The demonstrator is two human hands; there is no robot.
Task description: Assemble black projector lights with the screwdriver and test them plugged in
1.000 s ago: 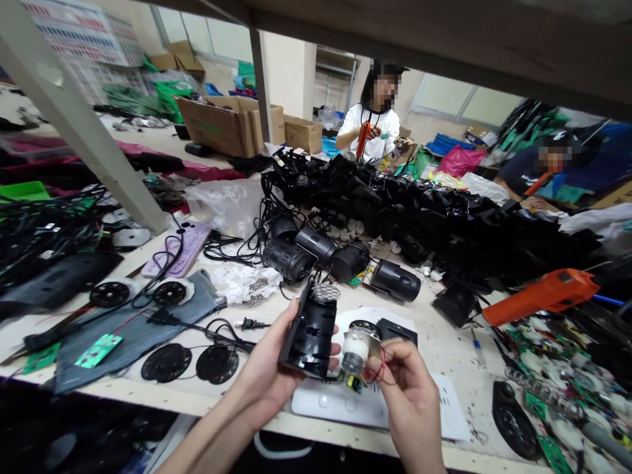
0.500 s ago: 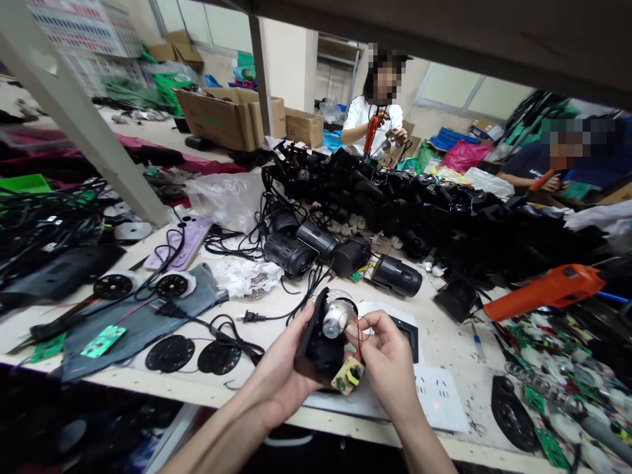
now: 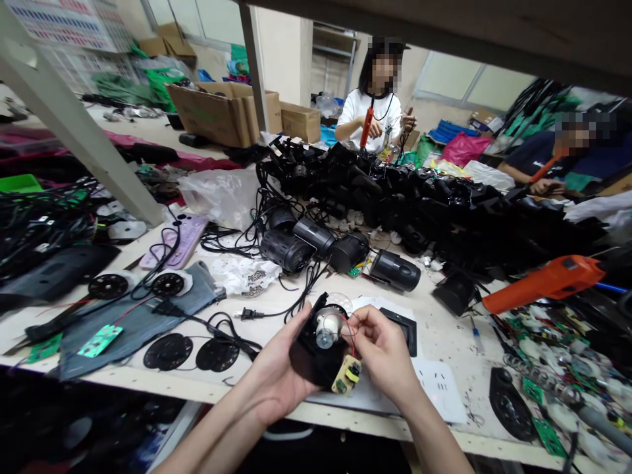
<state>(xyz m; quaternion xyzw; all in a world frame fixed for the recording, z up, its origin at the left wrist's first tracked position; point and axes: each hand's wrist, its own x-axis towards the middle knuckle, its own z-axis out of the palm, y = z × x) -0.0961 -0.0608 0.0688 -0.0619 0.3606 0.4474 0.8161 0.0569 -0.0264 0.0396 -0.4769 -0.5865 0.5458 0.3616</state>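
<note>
My left hand (image 3: pixel 276 375) is wrapped around a black plastic housing (image 3: pixel 310 361), its hollow side facing up. A small motor (image 3: pixel 326 331) with a white body and a metal end sits in the housing's upper part. My right hand (image 3: pixel 382 352) pinches the motor's edge, where thin red wires (image 3: pixel 353 329) run; the fingertips are partly hidden. From these wires hangs a small tan circuit board (image 3: pixel 347 377) with a yellow component, at the housing's lower right edge. A perforated round cover (image 3: pixel 340 299) shows behind the motor.
Several dark cylindrical housings (image 3: pixel 395 270) lie before a large black heap (image 3: pixel 375 187). On the right are an orange tool (image 3: pixel 543 286) and a pile of boards and wires (image 3: pixel 557 368). A purple phone-like case (image 3: pixel 180 243) lies left. Another person (image 3: pixel 370 115) works opposite with an orange tool.
The motor has moved left from beside the housing into it, with my right hand following. The housing has tilted so its hollow side shows. The circuit board now hangs at its lower right.
</note>
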